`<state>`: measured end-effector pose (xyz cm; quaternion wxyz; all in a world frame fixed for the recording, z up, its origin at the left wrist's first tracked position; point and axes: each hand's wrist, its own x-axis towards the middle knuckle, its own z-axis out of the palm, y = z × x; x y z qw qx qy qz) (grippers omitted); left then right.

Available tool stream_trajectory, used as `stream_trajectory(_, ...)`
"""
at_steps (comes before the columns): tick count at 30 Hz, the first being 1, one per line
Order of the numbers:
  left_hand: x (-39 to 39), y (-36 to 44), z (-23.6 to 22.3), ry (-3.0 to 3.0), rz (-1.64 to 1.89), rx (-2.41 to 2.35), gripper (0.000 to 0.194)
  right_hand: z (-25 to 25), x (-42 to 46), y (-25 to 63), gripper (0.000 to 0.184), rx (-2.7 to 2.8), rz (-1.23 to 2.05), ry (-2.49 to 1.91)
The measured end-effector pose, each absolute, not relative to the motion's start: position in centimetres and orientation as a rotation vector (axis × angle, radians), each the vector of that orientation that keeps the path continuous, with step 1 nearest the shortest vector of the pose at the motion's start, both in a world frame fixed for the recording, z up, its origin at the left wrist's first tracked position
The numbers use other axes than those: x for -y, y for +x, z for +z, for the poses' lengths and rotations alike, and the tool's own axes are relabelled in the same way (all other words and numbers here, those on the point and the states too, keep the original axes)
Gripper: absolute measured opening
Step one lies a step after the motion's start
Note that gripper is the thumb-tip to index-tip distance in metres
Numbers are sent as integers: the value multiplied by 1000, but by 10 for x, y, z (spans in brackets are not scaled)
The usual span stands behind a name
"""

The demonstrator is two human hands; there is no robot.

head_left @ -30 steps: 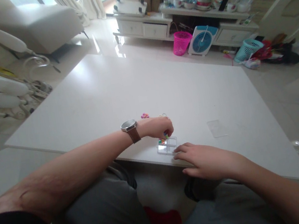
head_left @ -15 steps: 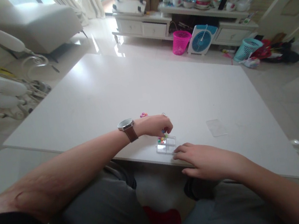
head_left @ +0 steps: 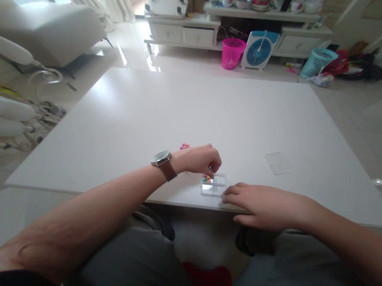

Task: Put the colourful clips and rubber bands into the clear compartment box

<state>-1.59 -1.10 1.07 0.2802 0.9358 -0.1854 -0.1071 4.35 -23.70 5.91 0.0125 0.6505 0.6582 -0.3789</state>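
A small clear compartment box (head_left: 215,188) lies near the table's front edge. Colourful small pieces (head_left: 206,178) fill its far-left compartment; the others look bare. Just above the box's far side, my left hand (head_left: 205,159) is closed in a pinch, wearing a brown-strapped watch (head_left: 161,158) at the wrist. Whatever sits between those fingertips is too small and hidden to name. My right hand (head_left: 254,200) rests palm down with fingers stretched out, fingertips at the box's near-right corner. Behind my left wrist is a little pile of pink and orange pieces (head_left: 184,146).
A flat clear lid (head_left: 278,163) lies on the white table (head_left: 184,100) to the right. Beyond the table stand a pink basket (head_left: 233,53), a blue and white fan (head_left: 259,50) and a low cabinet (head_left: 199,38). White chairs (head_left: 4,108) crowd the left.
My left hand has dipped slightly toward the box, and the green bit seen under its fingertips no longer shows. My right hand stays in place.
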Motion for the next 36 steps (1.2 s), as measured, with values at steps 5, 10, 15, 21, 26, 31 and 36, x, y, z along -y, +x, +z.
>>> stream_trajectory(5, 15, -15, 10, 2496, -290, 577, 14, 61, 236, 43, 44, -2043, -1193, 2021)
stream_trajectory(10, 17, -19, 16, 2492, -320, 573, 19, 59, 237, 43, 43, -2066, -1202, 2032)
stream_trajectory(15, 13, -20, 17, 2509, -327, 538, 15, 58, 238, 44, 43, -2077, -1205, 2035)
stream_trajectory(21, 7, -20, 10, 2535, -341, 524, 18, 60, 238, 43, 44, -2068, -1201, 2026)
stream_trajectory(26, 8, -21, 10, 2590, -368, 510, 15, 61, 237, 43, 43, -2074, -1210, 2025)
stream_trajectory(31, 11, -22, 12, 2644, -399, 508, 13, 59, 238, 44, 41, -2085, -1208, 2027)
stream_trajectory(36, 13, -21, 14, 2624, -410, 509, 12, 58, 238, 44, 41, -2087, -1212, 2031)
